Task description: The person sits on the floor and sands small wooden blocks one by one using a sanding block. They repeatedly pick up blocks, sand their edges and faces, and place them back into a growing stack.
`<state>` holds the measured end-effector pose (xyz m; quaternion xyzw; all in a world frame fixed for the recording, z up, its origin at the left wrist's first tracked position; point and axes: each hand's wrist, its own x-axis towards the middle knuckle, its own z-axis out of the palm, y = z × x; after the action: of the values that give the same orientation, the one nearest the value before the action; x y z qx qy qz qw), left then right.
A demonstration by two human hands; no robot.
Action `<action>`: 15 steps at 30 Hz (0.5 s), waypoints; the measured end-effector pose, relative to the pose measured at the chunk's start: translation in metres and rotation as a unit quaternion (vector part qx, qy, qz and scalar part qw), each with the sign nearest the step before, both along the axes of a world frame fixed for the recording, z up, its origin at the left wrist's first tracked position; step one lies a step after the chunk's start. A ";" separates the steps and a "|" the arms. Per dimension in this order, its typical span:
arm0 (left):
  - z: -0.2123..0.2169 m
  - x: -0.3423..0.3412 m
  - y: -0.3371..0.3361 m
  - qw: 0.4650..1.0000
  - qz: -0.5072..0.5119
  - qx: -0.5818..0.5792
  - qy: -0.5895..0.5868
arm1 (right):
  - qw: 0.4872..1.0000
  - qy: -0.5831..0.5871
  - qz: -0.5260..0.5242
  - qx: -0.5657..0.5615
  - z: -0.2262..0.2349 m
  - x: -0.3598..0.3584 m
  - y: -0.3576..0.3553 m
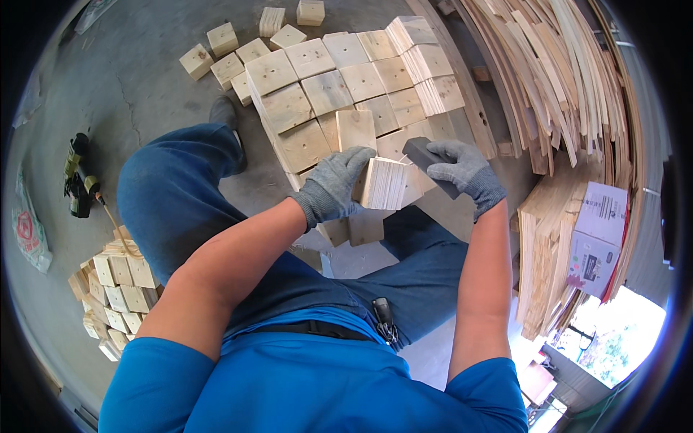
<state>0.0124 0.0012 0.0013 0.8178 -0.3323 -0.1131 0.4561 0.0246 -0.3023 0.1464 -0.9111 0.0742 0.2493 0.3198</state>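
Observation:
Both my hands wear grey gloves. My left hand (333,186) is closed around a layered plywood block (385,185), its striped edge facing up and toward me. In my right hand (465,172) is a dark grey rectangular block (421,154), which looks like a sanding block. It is tilted close to the plywood block's right corner; whether they touch I cannot tell. A thin pale sliver sticks out between the two. Just beyond my hands lies a broad stack of square wooden blocks (311,58), several with small holes in their faces.
Loose wooden blocks (195,62) lie on the floor at far left of the stack. Another block pile (123,281) sits left of my leg, near a dark green power tool (79,173). Long wood strips (534,65) and a cardboard box (598,238) line the right side.

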 end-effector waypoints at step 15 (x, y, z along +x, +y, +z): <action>-0.009 -0.011 0.003 0.988 -0.053 -0.050 -0.133 | 0.995 -0.009 -0.016 0.098 0.036 -0.034 0.027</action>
<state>0.0013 0.0042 -0.0074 0.7830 -0.4383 -0.0103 0.4413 -0.0095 -0.2751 0.1825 -0.8764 0.0618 0.2421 0.4118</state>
